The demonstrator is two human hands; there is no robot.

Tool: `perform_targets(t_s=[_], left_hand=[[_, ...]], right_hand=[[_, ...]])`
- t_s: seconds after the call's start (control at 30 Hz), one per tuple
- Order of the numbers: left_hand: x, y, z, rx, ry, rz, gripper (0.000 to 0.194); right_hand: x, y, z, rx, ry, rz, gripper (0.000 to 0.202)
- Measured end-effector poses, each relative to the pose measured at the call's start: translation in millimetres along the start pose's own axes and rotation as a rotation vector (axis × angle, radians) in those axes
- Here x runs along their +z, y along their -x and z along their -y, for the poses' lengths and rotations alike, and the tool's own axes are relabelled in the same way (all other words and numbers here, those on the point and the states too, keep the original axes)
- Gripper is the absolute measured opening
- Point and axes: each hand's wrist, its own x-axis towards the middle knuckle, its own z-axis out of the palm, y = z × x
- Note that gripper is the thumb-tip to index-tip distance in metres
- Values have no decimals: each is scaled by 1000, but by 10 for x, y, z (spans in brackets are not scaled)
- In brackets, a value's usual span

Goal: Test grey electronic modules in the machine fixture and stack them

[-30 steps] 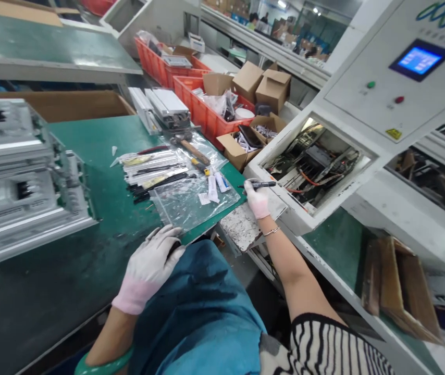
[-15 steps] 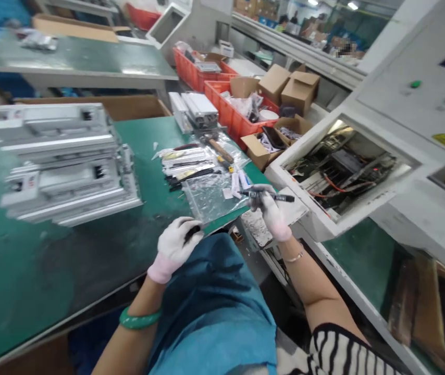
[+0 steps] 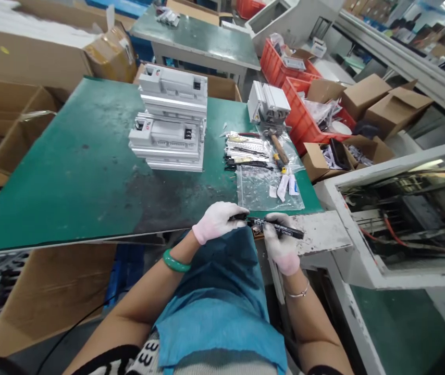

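My right hand (image 3: pixel 279 240), in a white glove, is closed round a black marker pen (image 3: pixel 292 232) that points left. Opposite it, my gloved left hand (image 3: pixel 218 221) pinches the black marker cap (image 3: pixel 239 216). Cap and pen tip meet or nearly meet just past the table's front edge; I cannot tell whether the cap is on. Beyond my hands, a clear plastic bag (image 3: pixel 256 195) lies on the green table, with small white tubes (image 3: pixel 282 187) on it.
Silver metal housings (image 3: pixel 173 136) stand stacked on the green table (image 3: pixel 89 172). Strips and cable ties (image 3: pixel 246 151) lie beside a hammer (image 3: pixel 279 149). Red crates (image 3: pixel 295 101) and cardboard boxes (image 3: pixel 320 161) stand at the back right. A white machine frame (image 3: pixel 363 250) borders my right side.
My hands have come together, bringing the cap to the pen's tip; they were apart before. The view has swung to the left, so more of the table shows.
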Motion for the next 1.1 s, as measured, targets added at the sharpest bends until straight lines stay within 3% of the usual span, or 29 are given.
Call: perform_targets(t_s=[0.33,0.5,0.6,0.7,0.77,0.83,0.97,1.1], left_hand=[[-23,12,37,37,-70,66,50],[-46,9,-23,-11,22,53,37],[-62,7,-87,-159,163,6,42],[-93,0,-144,-355,264,-95,59],[-111,-6,-161,-408,266,-110,51],[-118,-8,-156,-393,252,-87,41],[-103,2,-113,-316,257,-77,36],[-99,8,-95,-284,242,-97,34]], right_hand=[[227,-74,-94,215,-160,108,24],[26,-93,-13,156,-84,101,25],[-198,-170,64,155,-41,58,20],[-418,-418,84,93,-8,-39,23],[-522,-692,36,34,107,-118,29],[-561,-1011,-65,-26,299,-117,32],[-441,-1567,-326,-91,686,74,37],[-230,-1882,-434,-38,987,276,44]])
